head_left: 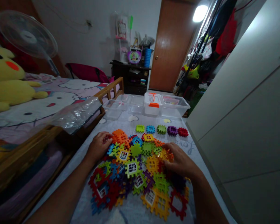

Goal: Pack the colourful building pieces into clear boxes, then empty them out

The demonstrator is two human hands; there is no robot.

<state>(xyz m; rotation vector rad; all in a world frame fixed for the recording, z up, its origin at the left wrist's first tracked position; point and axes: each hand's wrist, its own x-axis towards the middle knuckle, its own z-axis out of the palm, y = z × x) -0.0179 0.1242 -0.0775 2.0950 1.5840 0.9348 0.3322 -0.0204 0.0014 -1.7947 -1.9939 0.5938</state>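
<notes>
A heap of colourful notched plastic building tiles [135, 151] lies before me, some with white lattice windows. At the heap's far left edge, my left hand [98, 145] is closed on a red building tile [105, 139], next to some orange tiles [121, 138]. My right hand [180, 158] rests on the right side of the heap, thumb and fingers apart over yellow-orange tiles [163, 154]. Beyond the heap, a row of tiles runs from a lime tile [140, 128] and a blue tile [150, 129] to green [161, 129], purple [172, 130] and red ones [183, 132].
Clear plastic bins [113, 109] and a lidded box with orange latches [152, 107] stand at the far end of the cloth-covered surface [130, 121]. A wooden bed rail [109, 91] borders the left, a pale cabinet [238, 124] the right. A yellow plush toy [9, 84] sits on the bed.
</notes>
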